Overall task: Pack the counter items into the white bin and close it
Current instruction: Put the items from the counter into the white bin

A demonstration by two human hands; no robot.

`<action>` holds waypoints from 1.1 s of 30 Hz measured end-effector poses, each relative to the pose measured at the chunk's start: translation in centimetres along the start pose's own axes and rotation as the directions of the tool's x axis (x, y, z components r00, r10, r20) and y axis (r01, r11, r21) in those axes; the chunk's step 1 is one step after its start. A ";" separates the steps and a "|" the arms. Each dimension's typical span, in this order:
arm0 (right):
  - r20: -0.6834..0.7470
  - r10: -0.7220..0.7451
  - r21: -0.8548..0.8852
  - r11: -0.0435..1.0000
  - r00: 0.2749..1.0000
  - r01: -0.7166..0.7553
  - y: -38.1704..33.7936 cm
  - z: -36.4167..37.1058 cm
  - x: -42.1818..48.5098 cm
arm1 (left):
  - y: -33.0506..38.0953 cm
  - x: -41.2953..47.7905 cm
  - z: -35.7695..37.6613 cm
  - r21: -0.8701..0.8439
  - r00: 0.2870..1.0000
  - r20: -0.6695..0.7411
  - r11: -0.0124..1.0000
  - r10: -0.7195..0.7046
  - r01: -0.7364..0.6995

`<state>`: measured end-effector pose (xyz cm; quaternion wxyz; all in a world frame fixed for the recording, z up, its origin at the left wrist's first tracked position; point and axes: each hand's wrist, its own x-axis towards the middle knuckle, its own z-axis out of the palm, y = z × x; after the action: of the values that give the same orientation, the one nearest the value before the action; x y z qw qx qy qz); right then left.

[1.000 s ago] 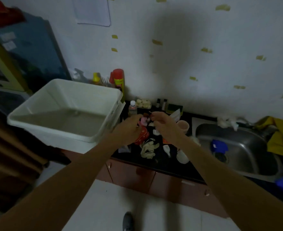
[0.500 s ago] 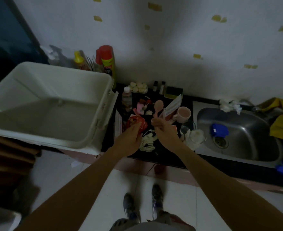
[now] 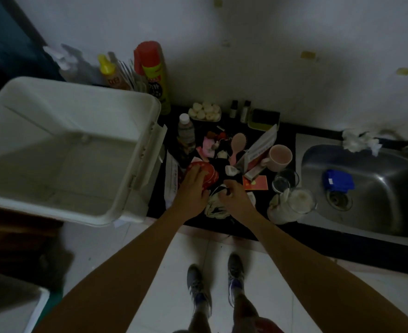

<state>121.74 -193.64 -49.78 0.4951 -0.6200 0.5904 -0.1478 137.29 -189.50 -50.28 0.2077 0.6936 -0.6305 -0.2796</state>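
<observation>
1. Barely begun, judging by the white bin (image 3: 61, 150): standing open just left of the bench (image 3: 285, 138), bare inside as far as can be seen, with a flap hanging at its right rim.
2. Reaching in with both hands, close together but not touching, at the near edge of the clutter.
3. Laying the left hand (image 3: 193, 188) over a red dotted pouch (image 3: 209, 173) near the bin's right wall, fingers spread across the top; cannot tell whether actually gripped.
4. Pinching a cream-and-black cloth (image 3: 213, 209) with the right hand (image 3: 234, 195), fingers curled on it.
5. Yet to pack, all on the bench: a pink mug (image 3: 279, 157), a pink hairbrush (image 3: 237, 145), a clear bottle (image 3: 186, 131), a tray of pale round pieces (image 3: 205, 111), two small dark bottles (image 3: 240, 110), a long white box (image 3: 260, 145), a red card (image 3: 255, 183), a glass jar (image 3: 287, 179) and a long white packet (image 3: 171, 181).
6. Closing not yet possible to judge: no lid on the bin.
7. Nothing legible. Dark lettering on the yellow spray can (image 3: 155, 78) with a red cap, red characters on the yellow-capped bottle (image 3: 110, 74), a printed line along the packet and coloured print on the box, all too blurred to read; only a yellow mark on the red card.
</observation>
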 end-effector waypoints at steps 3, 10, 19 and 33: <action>0.049 0.095 0.033 0.995 0.994 -0.096 2.7 1.8 2.1 | -0.4 0.9 1.1 0.063 0.998 0.062 0.998 0.009 -0.013; 0.090 0.204 -0.050 0.978 0.975 -0.201 2.7 3.4 3.3 | -0.3 1.4 2.9 0.139 0.999 0.032 0.990 -0.002 -0.002; -0.057 0.161 -0.092 0.982 0.985 -0.166 2.8 4.0 3.7 | -1.2 0.9 3.0 0.213 0.998 0.064 0.976 0.023 -0.036; -0.035 0.113 0.152 0.983 0.993 -0.107 2.2 -1.8 0.9 | -0.1 2.1 2.4 0.141 0.973 0.178 0.982 -0.150 0.126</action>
<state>119.32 -194.77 -51.02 0.5347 -0.5443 0.6216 -0.1776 135.92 -191.42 -52.44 0.0824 0.7184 -0.6140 -0.3164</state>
